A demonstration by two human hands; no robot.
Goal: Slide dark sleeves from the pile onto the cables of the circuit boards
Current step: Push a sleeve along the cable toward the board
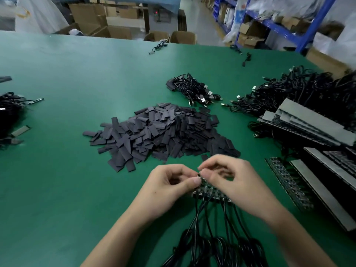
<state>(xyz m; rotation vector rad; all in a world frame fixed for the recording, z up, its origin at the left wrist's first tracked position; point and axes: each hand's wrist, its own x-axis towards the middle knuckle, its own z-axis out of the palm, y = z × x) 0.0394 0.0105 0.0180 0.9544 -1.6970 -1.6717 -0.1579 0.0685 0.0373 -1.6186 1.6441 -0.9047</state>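
Note:
A big pile of flat dark sleeves (159,133) lies on the green table (67,180), just beyond my hands. Both hands hold a strip of small circuit boards (209,191) near the table's front. My left hand (169,187) pinches the strip's far end from the left. My right hand (231,180) pinches the same end from the right, thumb and forefinger together. Several black cables (212,224) run from the boards toward me and coil below. No sleeve shows between my fingers.
Bundles of black USB cables lie at the back centre (194,91) and right (289,93). Grey trays with board strips (308,124) stack at the right edge, with one loose strip (287,182) beside them. More cables (9,110) sit at the left edge.

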